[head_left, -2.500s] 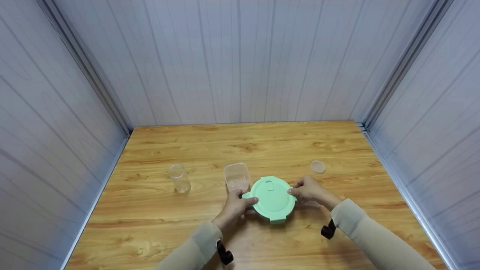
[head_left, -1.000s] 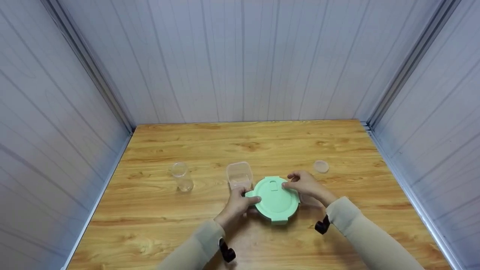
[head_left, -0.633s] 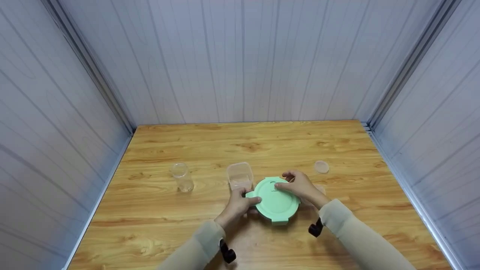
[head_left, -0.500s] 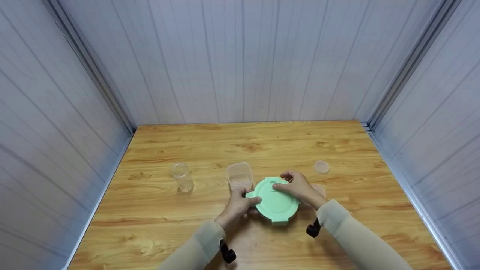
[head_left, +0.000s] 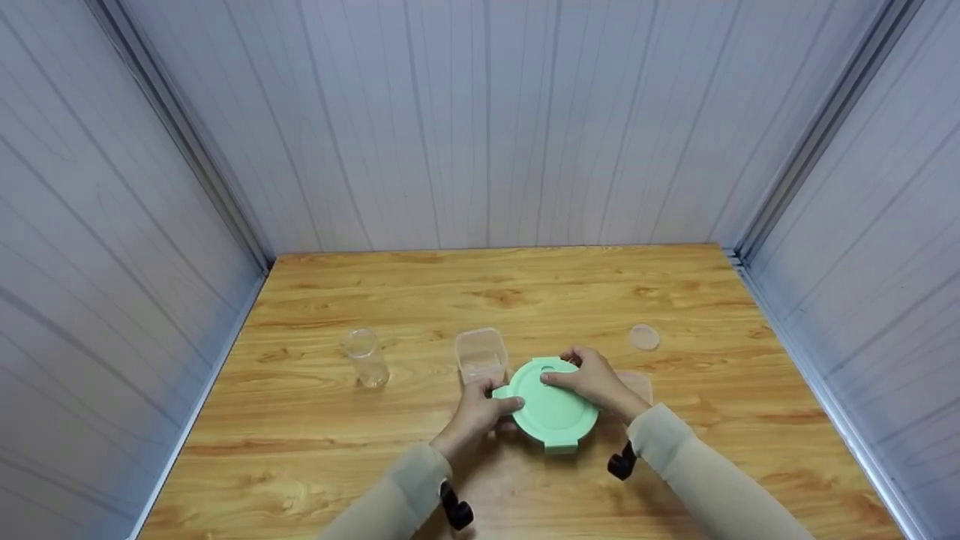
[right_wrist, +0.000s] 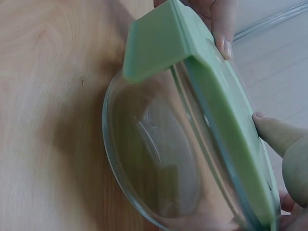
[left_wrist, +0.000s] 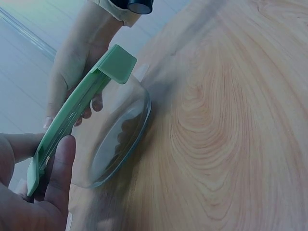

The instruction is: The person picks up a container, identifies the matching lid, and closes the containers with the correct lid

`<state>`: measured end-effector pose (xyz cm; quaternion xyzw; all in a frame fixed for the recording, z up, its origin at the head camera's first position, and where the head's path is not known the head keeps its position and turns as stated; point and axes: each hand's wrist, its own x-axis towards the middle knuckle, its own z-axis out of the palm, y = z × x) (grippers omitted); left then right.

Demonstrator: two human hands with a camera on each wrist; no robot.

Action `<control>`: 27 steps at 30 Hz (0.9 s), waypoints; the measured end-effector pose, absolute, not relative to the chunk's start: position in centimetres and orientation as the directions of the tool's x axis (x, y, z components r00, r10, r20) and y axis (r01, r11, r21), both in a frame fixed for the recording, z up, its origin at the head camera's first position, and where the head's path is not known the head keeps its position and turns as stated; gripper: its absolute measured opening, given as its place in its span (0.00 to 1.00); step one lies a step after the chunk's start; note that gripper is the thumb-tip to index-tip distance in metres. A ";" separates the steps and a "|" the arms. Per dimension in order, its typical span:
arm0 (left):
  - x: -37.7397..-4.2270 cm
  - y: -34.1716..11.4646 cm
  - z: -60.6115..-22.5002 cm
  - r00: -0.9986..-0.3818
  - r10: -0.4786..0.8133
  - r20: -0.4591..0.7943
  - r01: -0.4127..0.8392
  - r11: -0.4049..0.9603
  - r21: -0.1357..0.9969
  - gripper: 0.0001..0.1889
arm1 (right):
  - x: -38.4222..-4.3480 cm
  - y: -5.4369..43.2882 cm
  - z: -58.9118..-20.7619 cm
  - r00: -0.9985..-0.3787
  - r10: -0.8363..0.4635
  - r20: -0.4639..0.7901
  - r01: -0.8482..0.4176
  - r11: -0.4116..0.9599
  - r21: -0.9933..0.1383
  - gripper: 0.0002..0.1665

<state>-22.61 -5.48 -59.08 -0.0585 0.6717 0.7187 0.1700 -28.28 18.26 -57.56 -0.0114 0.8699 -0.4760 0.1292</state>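
Observation:
A round, light green lid (head_left: 555,412) with side flaps sits on a clear glass food container (right_wrist: 149,159). The head view hides the glass under the lid; both wrist views show it close over the table. My left hand (head_left: 476,412) grips the lid's left edge, thumb on top and fingers below. My right hand (head_left: 596,379) holds the far right rim, its thumb lying on the lid top beside the small vent tab. Its other fingers curl behind the rim, as the left wrist view shows. A side flap (right_wrist: 156,41) hangs out from the glass, unlatched.
A clear square plastic box (head_left: 480,352) stands just behind my left hand. Further left is a clear cylindrical jar (head_left: 367,364). A small round clear lid (head_left: 643,337) lies at the right, and a flat clear lid (head_left: 636,382) is partly behind my right wrist.
My right hand has moved from the lid's right edge toward its far side, the thumb sliding left across the top to the vent tab. The left hand keeps its grip.

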 end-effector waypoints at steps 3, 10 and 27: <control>-22.6 -5.4 -59.0 -0.936 0.156 -0.316 -0.325 -0.032 0.945 0.11 | -28.3 18.3 -57.8 -0.964 -0.141 -0.225 0.115 0.543 -0.832 0.39; -22.4 -5.2 -58.7 -0.937 0.136 -0.323 -0.329 -0.028 0.944 0.11 | -28.2 18.3 -58.1 -0.955 -0.136 -0.264 0.168 0.486 -0.858 0.38; -21.7 -6.2 -58.8 -0.971 0.103 -0.214 -0.191 0.199 0.961 0.22 | -28.1 18.4 -58.9 -0.958 -0.149 -0.244 0.152 0.455 -0.877 0.31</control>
